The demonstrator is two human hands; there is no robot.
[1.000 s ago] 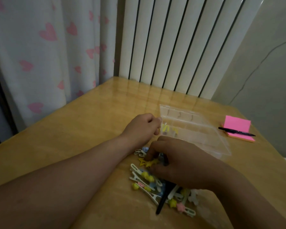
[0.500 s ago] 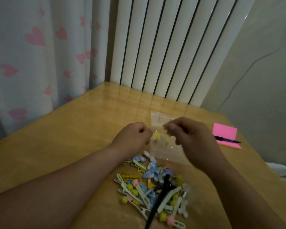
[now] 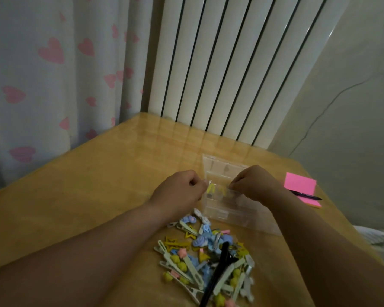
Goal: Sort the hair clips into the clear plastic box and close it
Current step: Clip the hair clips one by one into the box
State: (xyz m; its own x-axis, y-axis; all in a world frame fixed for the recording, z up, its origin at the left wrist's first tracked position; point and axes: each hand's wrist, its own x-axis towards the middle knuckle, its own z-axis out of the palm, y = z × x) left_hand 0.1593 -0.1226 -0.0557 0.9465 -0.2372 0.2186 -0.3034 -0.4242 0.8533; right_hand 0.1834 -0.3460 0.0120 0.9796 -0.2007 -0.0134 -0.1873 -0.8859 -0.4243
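Glossy wooden desk (image 3: 98,196) before a white radiator (image 3: 220,63). Clear plastic compartment box (image 3: 235,207) lies open between both hands, with the heap of pastel hair clips (image 3: 200,258) nearer. Left hand (image 3: 177,191) and right hand (image 3: 255,182): each grip curled at the box, contents untellable. Risk: the light box skids under their pull, spilling the sorted yellow clips (image 3: 211,188).

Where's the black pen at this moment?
Head view: the black pen lies across the pink sticky notes near the table's right edge, to the right of the right hand and the clear plastic box.
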